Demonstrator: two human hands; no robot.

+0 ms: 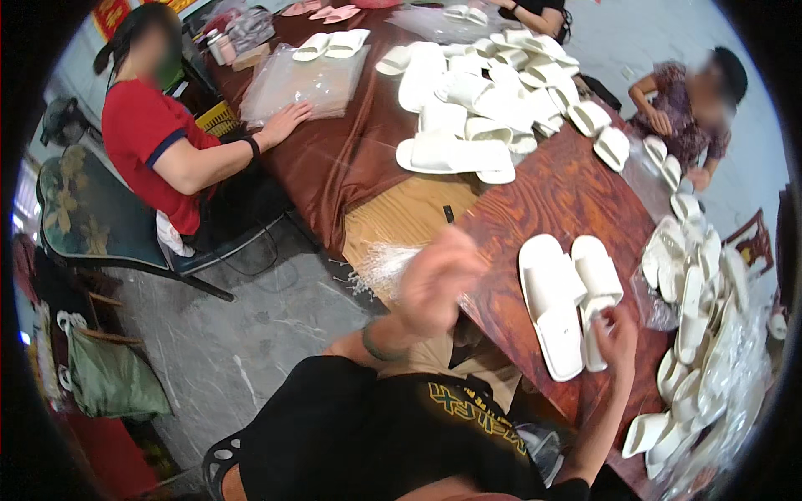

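White closed-toe slip-on slippers, a pair (551,305), lie side by side, soles down, on a glossy red-brown tabletop with bold dark wood grain (501,200). The wearer's right hand (616,336) is at the heel end of the right slipper, fingers bent; I cannot tell whether they pinch it. The left hand (439,280) is raised near the table's edge, blurred, its fingers seemingly curled, though I cannot tell how tightly.

Beyond the wood grain lie a plain pale-wood board (401,209) and a creased maroon cover (322,179). A large heap of white slippers (476,100) spreads across the far side; a second heap, with clear plastic around it (693,326), lines the right edge. A bundle of thin white plastic strands (386,265) sits on the pale board.

At left, a co-worker in a red T-shirt (138,125) rests a hand by a stack of clear plastic bags (305,83); a dark green floral-patterned chair (92,209) stands on a grey marbled floor (276,334). Another person in a patterned top (677,104) is at the right.

Yellow lettering (476,409) crosses the wearer's black shirt (368,442), and red wall hangings with golden markings (109,15) show at upper left. A small mark on the left slipper's insole is too tiny to read.
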